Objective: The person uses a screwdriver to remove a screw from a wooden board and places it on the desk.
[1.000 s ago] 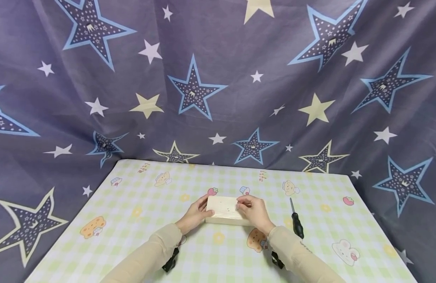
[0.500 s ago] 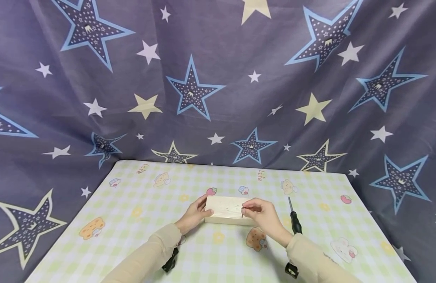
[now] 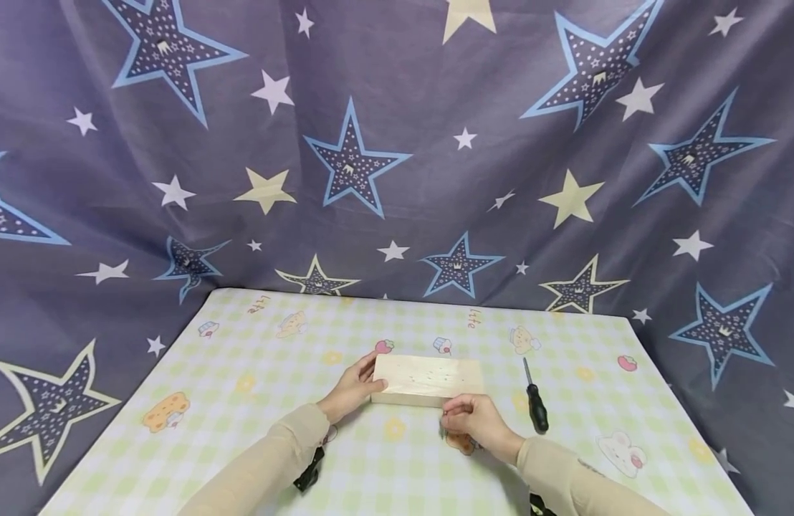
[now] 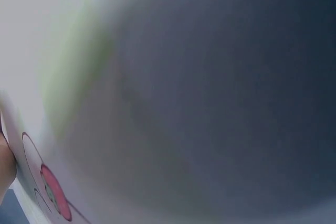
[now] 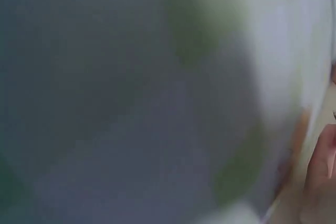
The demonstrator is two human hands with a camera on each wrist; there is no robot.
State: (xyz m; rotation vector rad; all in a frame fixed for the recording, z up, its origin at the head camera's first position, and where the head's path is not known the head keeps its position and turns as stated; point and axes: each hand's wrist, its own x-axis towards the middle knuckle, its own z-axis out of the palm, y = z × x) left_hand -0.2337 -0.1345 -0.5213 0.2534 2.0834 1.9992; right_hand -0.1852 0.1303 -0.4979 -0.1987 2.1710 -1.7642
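A pale wooden block lies flat on the table, with several small dark marks on its top face. My left hand grips its left end, thumb over the front edge and fingers behind. My right hand is at the block's front right edge, fingertips pinching a small thin dark screw, mostly hidden by the fingers. In the right wrist view only the fingers show at the right edge; the left wrist view catches just a bit of the left hand beside blurred cloth.
A screwdriver with a black handle lies right of the block, its shaft pointing away. Green checked cloth with cartoon prints covers the table. A dark star-patterned curtain hangs behind. Black wrist devices sit under the sleeves.
My right hand has moved off the block's top, first rightward, then toward me to its front edge, with the screw in its fingers. The left hand has kept its grip on the block.
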